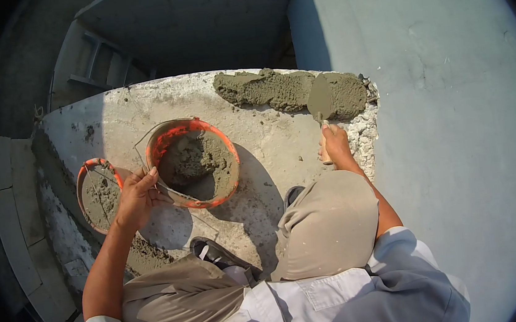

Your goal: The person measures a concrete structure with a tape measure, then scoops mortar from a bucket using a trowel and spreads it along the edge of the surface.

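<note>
My right hand (338, 143) is wrapped round the wooden handle of a trowel (319, 97). The trowel's mortar-coated blade lies on a strip of wet grey mortar (270, 90) along the far edge of the concrete slab. My left hand (139, 196) grips the near left rim of an orange bucket (238, 163), thumb on top, some fingers hidden behind the rim. Wet mortar sits inside this bucket, heaped at its far side. A smaller orange-rimmed bucket (80, 184), also holding mortar, stands just left of my left hand.
A smooth grey wall (451, 99) rises on the right, close to my right arm. Past the slab (159, 99) the far edge drops into a shadowed space. Pale blocks (11, 209) line the left side. More mortar (146, 255) lies by my left knee.
</note>
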A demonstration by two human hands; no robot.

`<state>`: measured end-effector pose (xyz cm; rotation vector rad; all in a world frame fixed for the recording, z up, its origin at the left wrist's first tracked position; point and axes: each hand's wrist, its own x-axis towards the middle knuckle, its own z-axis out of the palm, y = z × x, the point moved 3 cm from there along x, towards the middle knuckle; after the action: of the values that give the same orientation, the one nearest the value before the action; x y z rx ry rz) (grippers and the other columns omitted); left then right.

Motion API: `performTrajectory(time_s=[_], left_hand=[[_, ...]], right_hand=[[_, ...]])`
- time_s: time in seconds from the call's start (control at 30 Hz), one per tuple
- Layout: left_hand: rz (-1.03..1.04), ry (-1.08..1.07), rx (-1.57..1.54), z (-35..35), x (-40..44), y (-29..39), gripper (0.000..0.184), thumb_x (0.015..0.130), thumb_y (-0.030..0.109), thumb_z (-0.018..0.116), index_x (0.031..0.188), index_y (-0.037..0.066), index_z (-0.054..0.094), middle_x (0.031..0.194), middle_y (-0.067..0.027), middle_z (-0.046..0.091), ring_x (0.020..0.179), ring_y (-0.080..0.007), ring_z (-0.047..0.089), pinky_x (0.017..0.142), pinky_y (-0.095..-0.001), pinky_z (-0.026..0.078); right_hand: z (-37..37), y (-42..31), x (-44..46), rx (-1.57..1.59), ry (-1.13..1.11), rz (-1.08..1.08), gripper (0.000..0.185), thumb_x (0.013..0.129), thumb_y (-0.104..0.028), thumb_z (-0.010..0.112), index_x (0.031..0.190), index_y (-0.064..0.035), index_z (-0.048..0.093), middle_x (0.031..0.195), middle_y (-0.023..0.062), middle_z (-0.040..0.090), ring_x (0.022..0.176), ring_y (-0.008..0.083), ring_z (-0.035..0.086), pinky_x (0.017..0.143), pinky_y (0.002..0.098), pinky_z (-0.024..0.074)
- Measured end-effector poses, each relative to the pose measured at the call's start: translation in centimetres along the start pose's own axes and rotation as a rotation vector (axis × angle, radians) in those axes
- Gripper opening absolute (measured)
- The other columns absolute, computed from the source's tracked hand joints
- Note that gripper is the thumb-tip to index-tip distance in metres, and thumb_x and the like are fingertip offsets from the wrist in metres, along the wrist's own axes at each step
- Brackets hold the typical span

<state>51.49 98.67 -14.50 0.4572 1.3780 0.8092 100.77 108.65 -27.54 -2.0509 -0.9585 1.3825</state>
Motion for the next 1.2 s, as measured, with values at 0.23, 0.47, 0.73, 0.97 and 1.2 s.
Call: performTrajectory(time_s=[0.23,0.47,0.73,0.97,1.2], left_hand=[[-0.009,-0.03,-0.003,0.7,0.0,0.1,0.023,0.111,0.027,0.057,0.11,0.005,0.06,0.092,-0.011,0.074,0.075,-0.0217,0.077,0.071,-0.0391,0.068],[-0.027,-0.049,-0.017,0.0,-0.3,-0.6,0.02,0.108,0.027,0.064,0.104,0.008,0.058,0.086,-0.0018,0.067,0.074,-0.0159,0.074,0.071,-0.039,0.067],[-0.024,-0.059,0.061,0.7,-0.6,-1.8,0.02,0.107,0.03,0.065,0.108,0.01,0.061,0.093,-0.0023,0.07,0.08,-0.0142,0.075,0.078,-0.038,0.067],[0.021,0.004,0.05,0.2,-2.0,-3.6,0.024,0.108,0.03,0.063,0.113,0.007,0.059,0.099,-0.0062,0.071,0.086,-0.0166,0.075,0.082,-0.0366,0.066],[0.008,0.006,0.01,-0.4,-2.0,-3.2,0.022,0.108,0.032,0.063,0.114,0.01,0.061,0.099,-0.0042,0.073,0.083,-0.0158,0.076,0.081,-0.0382,0.066]], right_hand=[[3.2,-5.0,-1.1,-0.109,-0.292,-0.112,0.035,0.103,-0.029,0.063,0.115,0.0028,0.062,0.081,0.0133,0.066,0.053,0.0178,0.063,0.045,0.0379,0.0513],[2.5,-13.1,-6.0,-0.848,-0.38,-0.987,0.037,0.091,-0.013,0.074,0.126,-0.0041,0.066,0.109,0.0178,0.074,0.098,0.0356,0.073,0.086,0.0457,0.0576],[17.7,-17.9,-6.7,-1.513,-0.62,-1.4,0.017,0.09,-0.018,0.069,0.098,-0.0036,0.071,0.085,0.0151,0.074,0.084,0.0363,0.075,0.074,0.0472,0.059],[18.6,-13.9,-6.4,-1.382,-1.01,-1.085,0.033,0.094,-0.04,0.072,0.112,-0.0122,0.075,0.088,0.0176,0.076,0.087,0.0396,0.074,0.079,0.053,0.0567],[16.4,-13.0,-9.2,-1.202,-1.019,-0.846,0.042,0.093,-0.039,0.074,0.122,-0.009,0.074,0.093,0.0227,0.076,0.094,0.0404,0.074,0.084,0.0527,0.0558]])
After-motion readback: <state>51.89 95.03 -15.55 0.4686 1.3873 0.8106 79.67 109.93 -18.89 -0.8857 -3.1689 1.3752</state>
